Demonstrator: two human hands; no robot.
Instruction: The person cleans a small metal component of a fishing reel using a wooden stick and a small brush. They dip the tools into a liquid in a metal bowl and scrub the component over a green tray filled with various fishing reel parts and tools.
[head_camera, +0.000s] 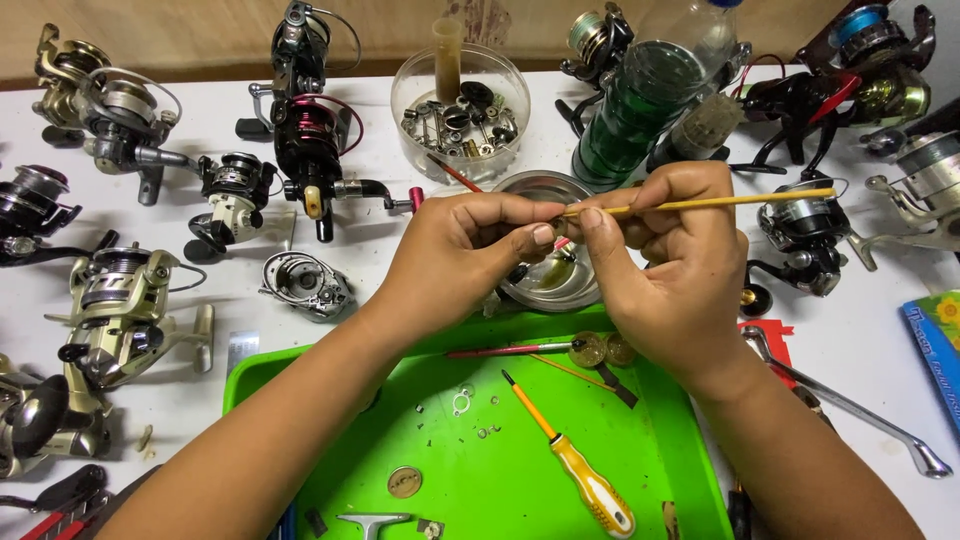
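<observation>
Hands (470, 250) (670, 270) meet above tray rim (250, 375) (reels (120, 310) crowd table).

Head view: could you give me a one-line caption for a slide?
Two hands, left and right, work a thin stick into a small part above a green tray, reels around.

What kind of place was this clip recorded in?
Probably a fishing-reel repair bench. Many spinning reels lie around a white table, a green tray holds small washers and a yellow screwdriver, and a clear tub holds spare parts.
</observation>
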